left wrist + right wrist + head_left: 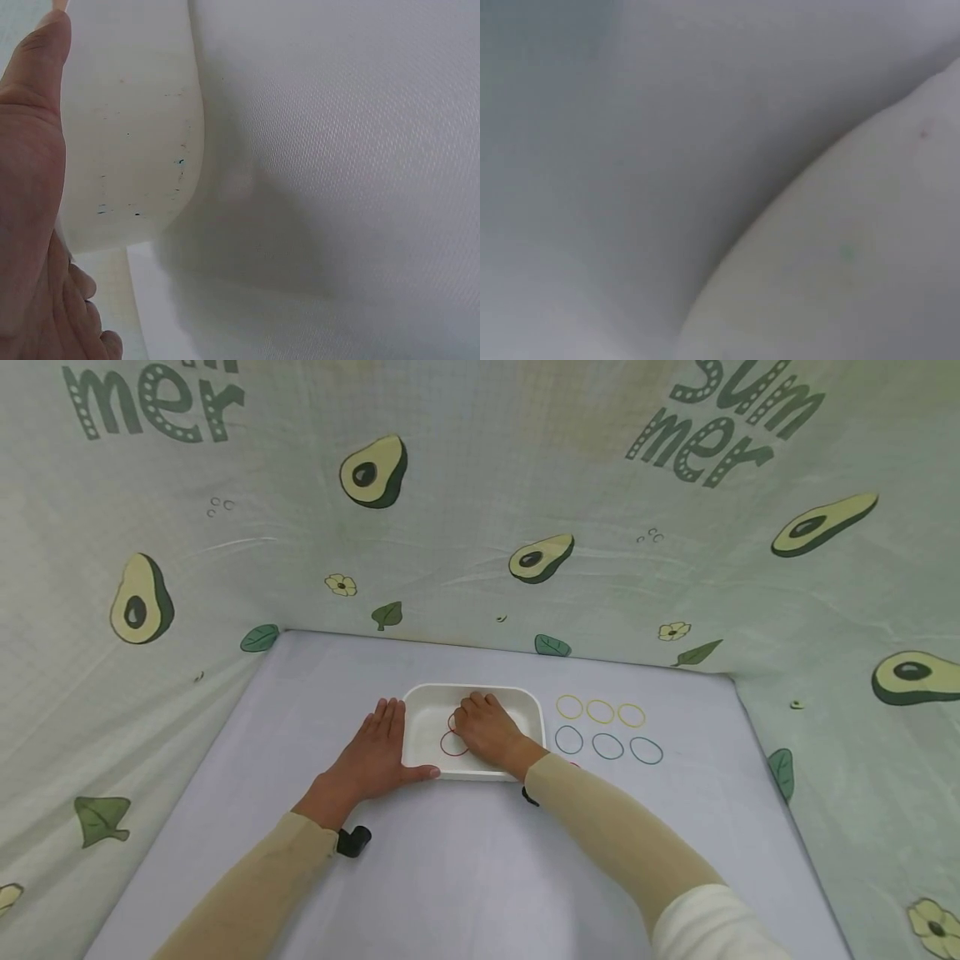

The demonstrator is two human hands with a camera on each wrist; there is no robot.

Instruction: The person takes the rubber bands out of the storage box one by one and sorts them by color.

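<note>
A white rectangular tray (420, 693) lies on the table, and two thin red rings (453, 754) show on its floor. My left hand (377, 758) rests against the tray's left end, fingers straight and thumb along the front edge. In the left wrist view, that hand (30, 180) lies beside the tray's speckled outer wall (135, 142). Inside the tray, my right hand (487, 731) reaches down with bent fingers beside the red rings, covering part of one. Its fingertips are hidden, so a hold on a ring cannot be made out. The right wrist view shows the blurred tray wall (840, 255).
Right of the tray lie a row of yellow rings (600, 722) and a row of green rings (607, 757). A bit of red (574, 765) peeks out by the right forearm. Avocado-printed cloth (465, 485) surrounds the white table (450, 877) at the back and sides.
</note>
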